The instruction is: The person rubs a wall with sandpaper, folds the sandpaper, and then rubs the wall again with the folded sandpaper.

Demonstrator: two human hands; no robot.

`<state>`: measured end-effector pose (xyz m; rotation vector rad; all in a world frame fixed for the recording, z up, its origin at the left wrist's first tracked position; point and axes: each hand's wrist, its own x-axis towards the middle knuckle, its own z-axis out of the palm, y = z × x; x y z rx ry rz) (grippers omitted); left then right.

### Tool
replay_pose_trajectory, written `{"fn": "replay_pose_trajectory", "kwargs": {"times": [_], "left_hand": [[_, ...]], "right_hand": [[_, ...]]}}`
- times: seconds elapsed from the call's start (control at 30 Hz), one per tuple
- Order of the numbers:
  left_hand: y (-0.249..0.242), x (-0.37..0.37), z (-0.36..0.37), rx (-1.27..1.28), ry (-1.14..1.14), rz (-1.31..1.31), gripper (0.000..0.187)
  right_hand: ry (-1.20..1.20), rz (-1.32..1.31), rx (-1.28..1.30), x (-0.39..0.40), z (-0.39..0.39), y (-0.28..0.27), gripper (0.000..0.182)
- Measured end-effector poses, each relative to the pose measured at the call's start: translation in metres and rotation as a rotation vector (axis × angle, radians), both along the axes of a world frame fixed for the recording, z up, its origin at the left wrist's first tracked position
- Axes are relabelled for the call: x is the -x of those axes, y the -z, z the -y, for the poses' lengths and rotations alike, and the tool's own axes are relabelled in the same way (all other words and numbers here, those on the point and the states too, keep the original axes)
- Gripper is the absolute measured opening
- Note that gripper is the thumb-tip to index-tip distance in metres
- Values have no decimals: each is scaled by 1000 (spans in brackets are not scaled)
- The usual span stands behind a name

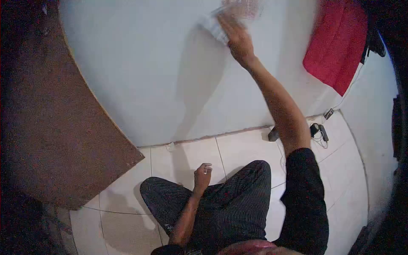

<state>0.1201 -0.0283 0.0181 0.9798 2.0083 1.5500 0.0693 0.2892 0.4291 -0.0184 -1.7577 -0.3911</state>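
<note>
My right hand (237,36) is raised against the white wall (148,76) and presses a pale cloth or sponge (214,27) to it; the hand and cloth are blurred. My left hand (202,173) rests on my left knee with its fingers loosely curled and nothing in it. I am crouched on the tiled floor in dark striped trousers (229,204).
A brown board (55,119) leans at the left. A red cloth (335,42) hangs on the wall at the upper right. A charger and cable (319,131) lie on the white floor tiles (242,146) by the wall's base.
</note>
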Motion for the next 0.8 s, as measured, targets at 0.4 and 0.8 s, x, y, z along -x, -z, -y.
{"fn": "replay_pose_trajectory", "kwargs": {"times": [0.4,0.8], "left_hand": [[-7,3,-3,25,32,-23,20],[5,3,-6,-31,33,-69,21]], "right_hand": [[112,-80,117,2,5,-8,53],[-169,282,-76,8,2,0,59]]}}
